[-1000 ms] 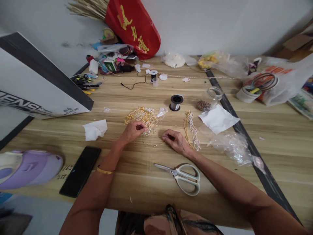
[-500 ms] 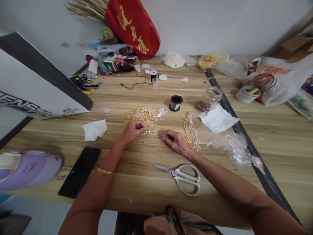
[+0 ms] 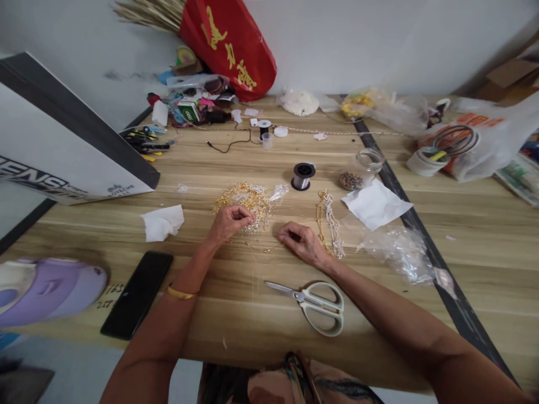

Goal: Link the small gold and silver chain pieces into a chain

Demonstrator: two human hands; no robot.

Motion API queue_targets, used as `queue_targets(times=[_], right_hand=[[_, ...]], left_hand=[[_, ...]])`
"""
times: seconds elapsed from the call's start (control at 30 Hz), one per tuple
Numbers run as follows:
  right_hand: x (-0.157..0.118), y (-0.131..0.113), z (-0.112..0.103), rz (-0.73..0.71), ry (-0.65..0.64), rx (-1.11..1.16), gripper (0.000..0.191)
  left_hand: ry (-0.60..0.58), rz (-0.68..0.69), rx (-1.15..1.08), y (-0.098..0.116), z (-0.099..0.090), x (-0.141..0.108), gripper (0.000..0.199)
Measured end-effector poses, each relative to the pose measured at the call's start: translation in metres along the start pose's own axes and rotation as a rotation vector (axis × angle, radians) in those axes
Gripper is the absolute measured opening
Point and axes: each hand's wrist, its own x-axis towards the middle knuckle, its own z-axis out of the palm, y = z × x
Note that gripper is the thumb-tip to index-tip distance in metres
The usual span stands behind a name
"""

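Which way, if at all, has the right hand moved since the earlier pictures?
No: the right hand shows no visible shift either way against the dark tabletop strip.

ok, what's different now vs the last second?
Nothing visibly moved, and no new grab or release shows. The left hand stays at the gold-and-silver bead pile, the right hand by the thin gold chain's end. Scissors and wire spool: unchanged.
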Motion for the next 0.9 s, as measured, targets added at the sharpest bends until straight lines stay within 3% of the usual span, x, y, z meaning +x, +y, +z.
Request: queue_targets(times=[0.1,0.3,0.37,0.53,0.7,0.9], right_hand=[[0.000,-0.001,0.000,0.008,0.001,0.008,0.016],[0.000,-0.002,0.000,0.019,-0.002,0.017,0.015],[0.000,-0.002,0.000,0.019,-0.004,0.015,0.015],[0.000,-0.001,0.000,0.024,-0.011,0.016,0.014],[0.000,-0.001,0.000,0.023,-0.014,0.010,0.013],[0.000,-0.001,0.000,0.021,-0.005,0.004,0.013]], left_hand=[[-0.065,-0.002,0.033,0.004,-0.001,-0.002,0.017],[-0.404,-0.066,0.155,0.011,0.004,-0.010,0.014],[-0.462,-0.048,0.217,0.013,0.007,-0.012,0.012],[-0.407,0.034,0.440,0.018,0.016,-0.016,0.009],[-0.283,0.089,0.586,0.019,0.012,-0.016,0.014],[-0.165,0.087,0.547,0.013,0.005,-0.011,0.014]])
